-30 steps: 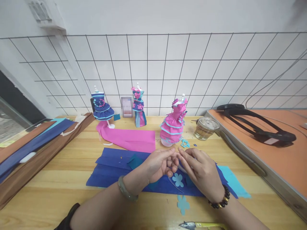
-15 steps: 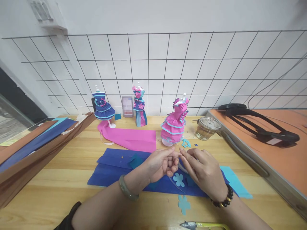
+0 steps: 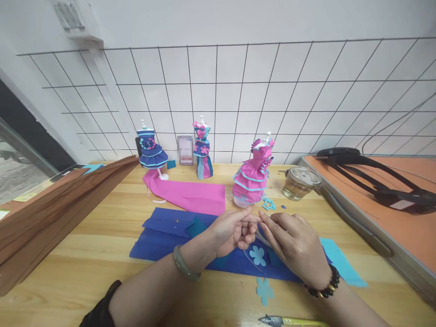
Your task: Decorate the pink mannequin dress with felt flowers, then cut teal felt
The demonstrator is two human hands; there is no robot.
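My left hand (image 3: 235, 234) has its fingers curled, with the thumb and index finger extended toward the right hand. My right hand (image 3: 294, 243) is closed in a pinch, its fingertips touching or nearly touching the left index fingertip. Whatever lies between the fingertips is too small to make out. Beneath both hands is a dark blue sheet (image 3: 160, 236). On it lie a light blue flower cutout (image 3: 258, 255) and a teal piece (image 3: 195, 227). Another light blue flower cutout (image 3: 265, 290) rests on the wooden table nearer to me. A pale curved item (image 3: 261, 237) shows partly behind the right fingers.
Three small dress forms stand at the back: blue (image 3: 152, 154), multicoloured (image 3: 203, 150) and pink (image 3: 254, 179). A pink sheet (image 3: 190, 195) lies before them. A lidded cup (image 3: 300, 184) stands right, beside an orange surface (image 3: 368, 204) with a black headset (image 3: 391, 193). Yellow-handled cutters (image 3: 289, 321) lie in front.
The view has shifted and tilted slightly, so the scene sits further right. The wooden edge at left now covers most of the coloured sheets behind it. Both hands keep nearly the same pose.
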